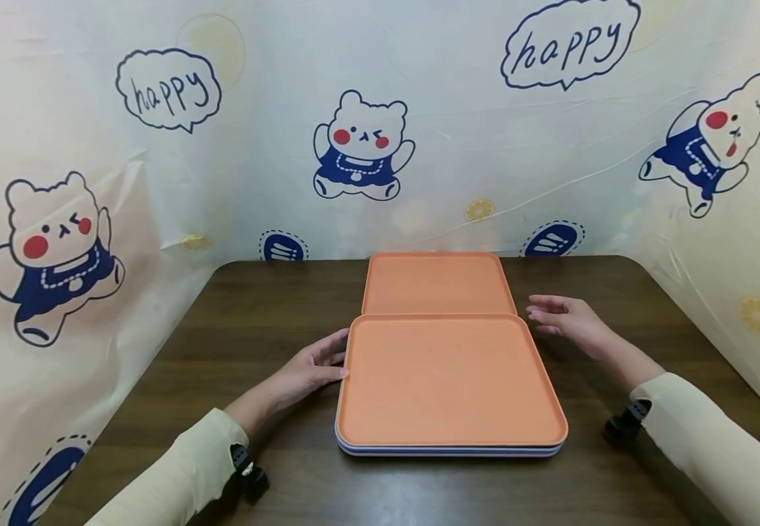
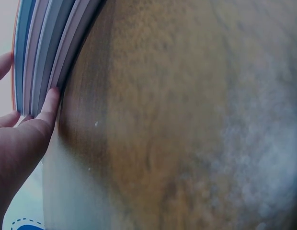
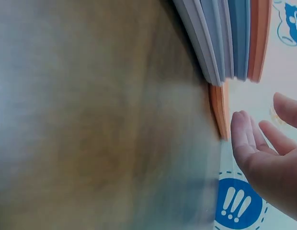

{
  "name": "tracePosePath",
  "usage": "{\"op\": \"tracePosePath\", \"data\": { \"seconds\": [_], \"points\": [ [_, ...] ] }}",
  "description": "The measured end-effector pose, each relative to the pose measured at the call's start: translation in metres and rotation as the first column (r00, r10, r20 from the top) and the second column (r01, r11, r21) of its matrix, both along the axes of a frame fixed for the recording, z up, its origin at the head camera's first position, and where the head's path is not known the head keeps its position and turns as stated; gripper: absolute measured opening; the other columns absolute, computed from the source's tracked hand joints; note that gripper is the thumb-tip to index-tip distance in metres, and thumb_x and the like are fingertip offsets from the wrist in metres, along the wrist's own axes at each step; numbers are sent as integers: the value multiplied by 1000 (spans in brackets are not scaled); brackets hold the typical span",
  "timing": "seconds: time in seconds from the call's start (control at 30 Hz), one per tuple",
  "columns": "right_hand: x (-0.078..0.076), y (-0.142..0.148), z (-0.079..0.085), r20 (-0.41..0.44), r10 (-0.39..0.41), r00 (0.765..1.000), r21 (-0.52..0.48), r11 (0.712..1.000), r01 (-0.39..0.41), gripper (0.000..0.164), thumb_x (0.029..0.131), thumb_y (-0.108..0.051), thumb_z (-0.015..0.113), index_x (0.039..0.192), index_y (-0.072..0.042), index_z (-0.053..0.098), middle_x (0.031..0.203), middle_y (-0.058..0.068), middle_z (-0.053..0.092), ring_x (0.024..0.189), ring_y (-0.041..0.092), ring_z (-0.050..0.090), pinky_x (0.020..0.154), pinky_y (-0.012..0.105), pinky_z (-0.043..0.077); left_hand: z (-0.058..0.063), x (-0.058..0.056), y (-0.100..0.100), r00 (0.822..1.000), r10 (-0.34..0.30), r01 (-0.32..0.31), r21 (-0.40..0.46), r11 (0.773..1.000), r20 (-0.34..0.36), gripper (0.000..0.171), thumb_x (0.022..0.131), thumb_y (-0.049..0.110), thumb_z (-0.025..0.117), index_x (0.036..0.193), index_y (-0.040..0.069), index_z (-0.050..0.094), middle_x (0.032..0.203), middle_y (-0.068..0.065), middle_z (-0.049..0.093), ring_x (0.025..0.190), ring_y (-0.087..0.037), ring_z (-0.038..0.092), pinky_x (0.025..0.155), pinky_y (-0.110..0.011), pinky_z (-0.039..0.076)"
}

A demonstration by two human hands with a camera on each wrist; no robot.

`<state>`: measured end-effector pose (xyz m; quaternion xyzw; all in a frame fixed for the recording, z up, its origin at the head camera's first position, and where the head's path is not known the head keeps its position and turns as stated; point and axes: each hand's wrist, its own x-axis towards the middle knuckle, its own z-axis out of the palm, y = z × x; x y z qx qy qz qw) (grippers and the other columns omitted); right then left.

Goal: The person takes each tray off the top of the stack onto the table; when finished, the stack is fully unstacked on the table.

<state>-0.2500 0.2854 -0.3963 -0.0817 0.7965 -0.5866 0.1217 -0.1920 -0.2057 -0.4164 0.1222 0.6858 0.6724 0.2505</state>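
A stack of trays stands in the middle of the table, with an orange tray (image 1: 452, 383) on top and blue and lilac trays (image 2: 43, 57) under it. Behind the stack lies another orange tray (image 1: 439, 285), its near part hidden by the stack. My left hand (image 1: 314, 367) is at the stack's left side, thumb and fingers touching the tray edges. To the right of the trays, my right hand (image 1: 567, 318) hovers beside the back tray's near right corner, apart from it. Its fingers are loosely bent and hold nothing, as the right wrist view also shows.
The dark wooden table (image 1: 268, 307) has rounded far corners. A pale printed cloth (image 1: 248, 161) with bears and the word happy hangs behind it and at both sides. Black wrist cameras (image 1: 251, 478) sit at both cuffs, close over the table.
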Motion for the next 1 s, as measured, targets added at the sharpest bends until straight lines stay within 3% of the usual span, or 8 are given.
{"op": "tracePosePath", "data": {
  "seconds": [0.37, 0.5, 0.67, 0.8, 1.0],
  "points": [
    [42, -4, -2, -105, -71, 992, 22, 997, 74, 57, 99, -23, 58, 143, 8, 38, 137, 34, 44, 109, 13, 62, 89, 39, 51, -2, -2, -1, 1000, -12, 12, -6, 1000, -11, 81, 91, 11, 69, 155, 13, 20, 159, -10, 19, 139, -34, 32, 101, -40, 42],
    [58, -6, -2, -136, -100, 986, 30, 994, 105, 56, 99, -25, 58, 142, 7, 41, 136, 32, 47, 109, 15, 62, 88, 38, 53, -3, -3, -1, 1000, -18, 18, -7, 1000, -14, 81, 91, 11, 69, 155, 13, 20, 159, -10, 19, 139, -34, 32, 101, -40, 42],
    [75, -7, -5, -172, -116, 978, 22, 992, 121, 54, 100, -26, 57, 139, 7, 44, 133, 28, 52, 106, 11, 63, 85, 33, 54, -2, -2, 0, 1000, -15, 15, -8, 1000, -11, 81, 91, 11, 69, 155, 13, 20, 159, -10, 19, 139, -33, 33, 101, -39, 43],
    [87, -11, -8, -229, -114, 967, 6, 993, 119, 48, 99, -19, 59, 135, 10, 46, 125, 22, 58, 102, 9, 63, 81, 27, 54, -1, -2, 1, 1000, -13, 13, -2, 1000, -9, 82, 91, 10, 69, 155, 13, 19, 159, -10, 19, 139, -34, 32, 101, -39, 43],
    [101, -19, -12, -249, -119, 961, 46, 990, 135, 46, 97, -16, 62, 133, 9, 50, 122, 26, 58, 98, 1, 59, 80, 15, 49, -2, -2, 1, 1000, -8, 8, 5, 1000, -5, 81, 91, 9, 68, 155, 13, 19, 159, -11, 18, 139, -34, 31, 101, -40, 43]
  ]
}}
